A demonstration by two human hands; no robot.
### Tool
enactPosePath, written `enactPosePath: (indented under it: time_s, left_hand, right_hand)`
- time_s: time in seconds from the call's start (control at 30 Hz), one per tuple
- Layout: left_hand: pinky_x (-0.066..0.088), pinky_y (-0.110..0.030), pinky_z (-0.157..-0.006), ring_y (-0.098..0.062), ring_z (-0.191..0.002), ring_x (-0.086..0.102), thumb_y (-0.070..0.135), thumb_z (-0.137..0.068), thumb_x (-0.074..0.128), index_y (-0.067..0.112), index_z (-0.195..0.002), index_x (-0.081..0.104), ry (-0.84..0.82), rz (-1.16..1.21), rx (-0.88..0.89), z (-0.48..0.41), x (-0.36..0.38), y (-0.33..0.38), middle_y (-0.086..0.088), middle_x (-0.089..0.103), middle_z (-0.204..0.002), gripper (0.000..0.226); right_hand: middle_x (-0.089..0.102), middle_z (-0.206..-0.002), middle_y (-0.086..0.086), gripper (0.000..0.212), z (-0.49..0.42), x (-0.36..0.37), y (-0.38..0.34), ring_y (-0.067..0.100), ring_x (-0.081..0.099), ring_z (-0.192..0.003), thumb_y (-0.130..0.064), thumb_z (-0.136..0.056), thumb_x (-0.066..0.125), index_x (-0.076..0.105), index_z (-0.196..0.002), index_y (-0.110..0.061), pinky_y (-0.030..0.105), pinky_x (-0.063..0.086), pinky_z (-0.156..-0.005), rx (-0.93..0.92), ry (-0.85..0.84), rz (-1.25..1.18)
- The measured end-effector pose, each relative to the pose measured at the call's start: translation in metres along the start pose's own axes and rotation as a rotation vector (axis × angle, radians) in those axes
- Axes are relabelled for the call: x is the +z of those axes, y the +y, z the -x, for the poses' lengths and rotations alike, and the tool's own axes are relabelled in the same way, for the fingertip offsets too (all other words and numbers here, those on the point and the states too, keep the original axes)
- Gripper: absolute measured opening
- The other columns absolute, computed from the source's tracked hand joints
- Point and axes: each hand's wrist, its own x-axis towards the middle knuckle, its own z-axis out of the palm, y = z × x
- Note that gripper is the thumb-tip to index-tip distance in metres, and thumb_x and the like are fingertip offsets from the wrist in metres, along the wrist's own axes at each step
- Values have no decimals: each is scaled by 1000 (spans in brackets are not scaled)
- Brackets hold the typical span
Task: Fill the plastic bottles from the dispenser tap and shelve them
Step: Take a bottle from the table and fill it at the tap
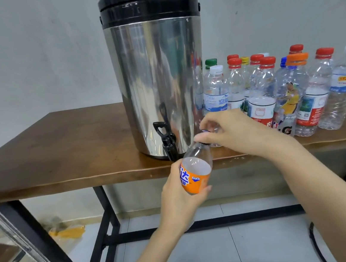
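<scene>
Brown wooden table (57,149) on black legs spans the view, and before its near edge the left hand (178,200) grips the Fanta bottle (197,163) round its orange label while the fingers of the right hand (233,130) pinch its top. It looks empty, so probably light, thin-walled and easily dented; the label band seems the firmest hold. Beyond stand the black tap (167,142), the lidded steel dispenser (159,76), contents hidden, and capped clear bottles (261,94), seemingly empty.

Wooden table (57,149), grey wall (30,51), tiled floor (255,253)
</scene>
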Motion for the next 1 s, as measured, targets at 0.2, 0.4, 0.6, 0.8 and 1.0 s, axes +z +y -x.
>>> enactPosePath:
  time_s: [0.2,0.4,0.6,0.8,1.0]
  left_hand:
    - [48,-9,-72,6,-92,61,27,-68,88,45,-108,43,-69,-42,-89,7,-2,-21,20,64,-101,63]
    - [50,-10,-67,-9,-91,63,18,-69,88,34,-113,48,-66,-72,-240,18,-11,-50,8,64,-104,61]
    - [46,-4,-56,-8,-86,60,18,-72,87,25,-121,46,-40,-87,-328,10,-18,-59,12,59,-99,63]
    - [46,-3,-62,-5,-89,60,25,-70,89,27,-121,47,-20,-80,-314,0,-16,-58,10,61,-107,65]
    - [49,-7,-69,-1,-89,65,26,-67,91,33,-121,50,52,8,-251,-2,-14,-58,15,66,-104,68]
  right_hand:
    - [64,-96,-13,21,-7,10,4,8,57,-86,-19,-91,68,70,-113,-20,22,45,-79,-138,-58,-139]
    - [62,-120,7,36,-28,66,41,14,56,-102,-10,-90,70,61,-125,-11,26,43,-92,125,59,-18]
    - [55,-129,10,38,-37,105,55,27,53,-118,-10,-95,63,58,-132,-13,33,42,-96,223,24,73]
    - [61,-124,13,34,-44,111,61,28,58,-110,-12,-94,65,60,-127,-12,33,45,-90,266,66,9]
    - [60,-115,16,30,-40,101,53,30,61,-101,-15,-92,67,61,-121,-6,39,51,-87,256,81,97]
